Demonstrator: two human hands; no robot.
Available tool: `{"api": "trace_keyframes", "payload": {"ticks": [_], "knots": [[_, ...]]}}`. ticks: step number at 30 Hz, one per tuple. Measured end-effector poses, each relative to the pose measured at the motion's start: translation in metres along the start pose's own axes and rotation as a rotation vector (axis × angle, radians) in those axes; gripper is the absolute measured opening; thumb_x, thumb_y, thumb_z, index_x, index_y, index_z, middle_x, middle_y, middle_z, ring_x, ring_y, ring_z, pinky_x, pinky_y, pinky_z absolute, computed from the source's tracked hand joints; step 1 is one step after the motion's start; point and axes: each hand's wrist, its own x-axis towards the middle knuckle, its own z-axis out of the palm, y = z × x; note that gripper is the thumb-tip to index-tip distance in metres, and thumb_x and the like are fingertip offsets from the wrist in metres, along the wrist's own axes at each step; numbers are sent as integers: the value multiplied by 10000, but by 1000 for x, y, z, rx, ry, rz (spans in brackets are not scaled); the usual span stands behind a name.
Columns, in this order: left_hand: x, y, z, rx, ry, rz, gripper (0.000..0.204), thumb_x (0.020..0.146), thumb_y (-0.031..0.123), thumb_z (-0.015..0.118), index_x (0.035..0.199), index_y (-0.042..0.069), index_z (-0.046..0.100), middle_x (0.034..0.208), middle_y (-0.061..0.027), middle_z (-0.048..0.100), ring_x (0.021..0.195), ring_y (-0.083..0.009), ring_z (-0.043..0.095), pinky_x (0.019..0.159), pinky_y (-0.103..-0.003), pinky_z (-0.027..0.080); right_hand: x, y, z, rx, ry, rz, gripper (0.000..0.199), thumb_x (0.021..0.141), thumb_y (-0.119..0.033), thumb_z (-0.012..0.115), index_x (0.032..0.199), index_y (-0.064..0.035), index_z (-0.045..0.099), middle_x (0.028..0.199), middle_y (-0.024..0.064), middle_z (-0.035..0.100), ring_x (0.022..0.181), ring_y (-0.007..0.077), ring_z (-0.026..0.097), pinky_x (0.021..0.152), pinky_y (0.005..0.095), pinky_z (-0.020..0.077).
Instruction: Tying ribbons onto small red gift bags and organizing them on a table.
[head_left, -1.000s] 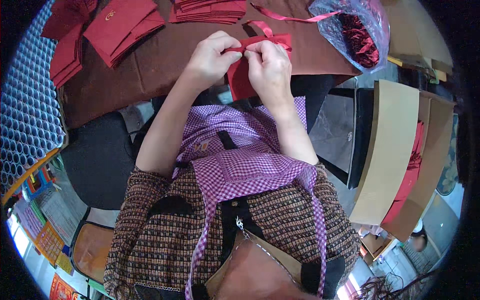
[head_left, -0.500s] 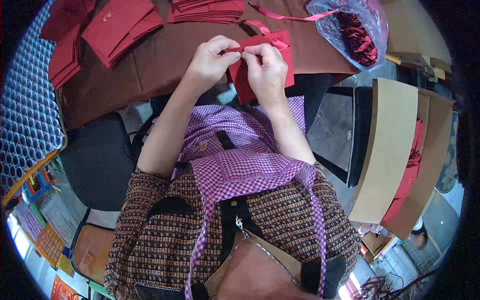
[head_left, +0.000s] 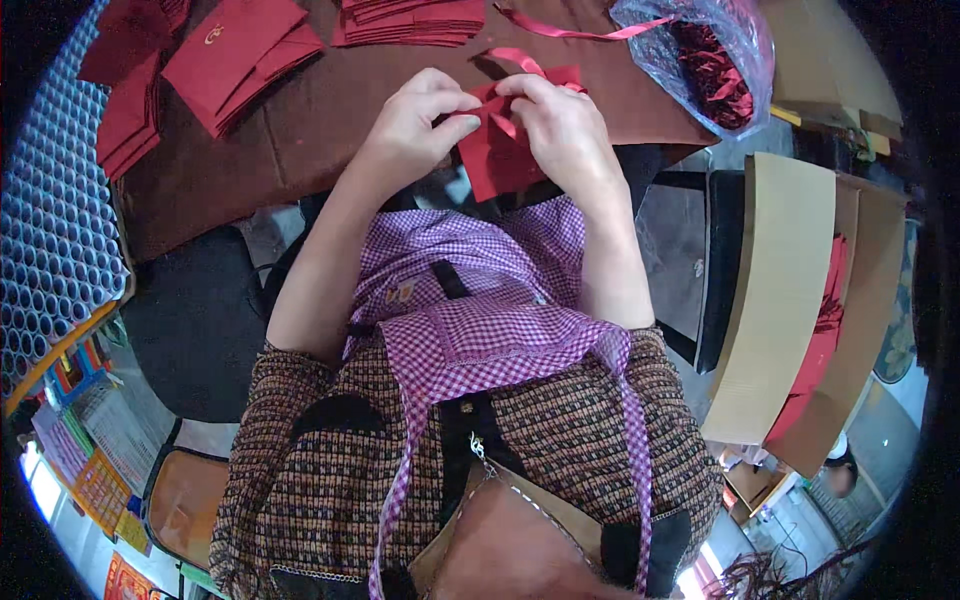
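A flat red paper packet [head_left: 495, 165] hangs at the table's near edge, between my hands. A red satin ribbon [head_left: 518, 62] runs at its top, and a loop or tail of it shows under my right fingers. My left hand [head_left: 425, 125] pinches thumb and forefinger together at the packet's upper left, seemingly on the ribbon. My right hand [head_left: 568, 130] is closed just beside it, fingertips on the ribbon and its back covering the packet's upper right. The exact grip of the fingertips is too small to make out.
Stacks of red packets [head_left: 240, 55] lie on the brown-covered table [head_left: 330, 120]. A clear plastic bag [head_left: 650, 65] of red ribbons sits at the right, with a loose ribbon [head_left: 580, 32] trailing out. An open cardboard box [head_left: 770, 300] with red packets stands on my right.
My right hand has moved right and turned, now covering the bow that showed at the packet's upper right. The left hand has stayed nearly in place; a ribbon piece shows between the hands.
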Motion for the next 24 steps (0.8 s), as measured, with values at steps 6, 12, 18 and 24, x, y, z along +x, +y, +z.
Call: {"api": "trace_keyframes", "payload": {"ticks": [6,12,18,24], "knots": [[10,-1,-17,-164,-255,-179,208,852,128,563,923,-53,636,876,-119,641,860,-197,595,793,-298,462,-5,-10,-3,-65,1,-69,82,771,-94,639,831,-45,611,734,112,639,707,290,609,685,390,468],[23,3,-19,-97,-401,-14,179,845,98,580,938,-42,640,906,-100,619,871,-179,587,792,-285,455,-11,-10,-3,-126,65,-131,71,750,-82,645,811,-57,619,720,74,636,698,261,584,693,368,448],[30,6,-18,-64,-488,43,143,840,83,590,930,-23,619,893,-82,568,852,-179,559,793,-286,444,-14,-9,-5,-77,70,-157,54,758,-82,642,802,-65,616,729,67,633,696,250,575,693,367,444],[18,-6,-11,-51,-415,131,109,846,62,554,910,-26,560,931,-91,548,878,-196,541,805,-293,434,-10,-6,-26,167,185,-138,288,798,25,578,1059,-66,657,942,100,671,892,199,634,816,308,492]]}}
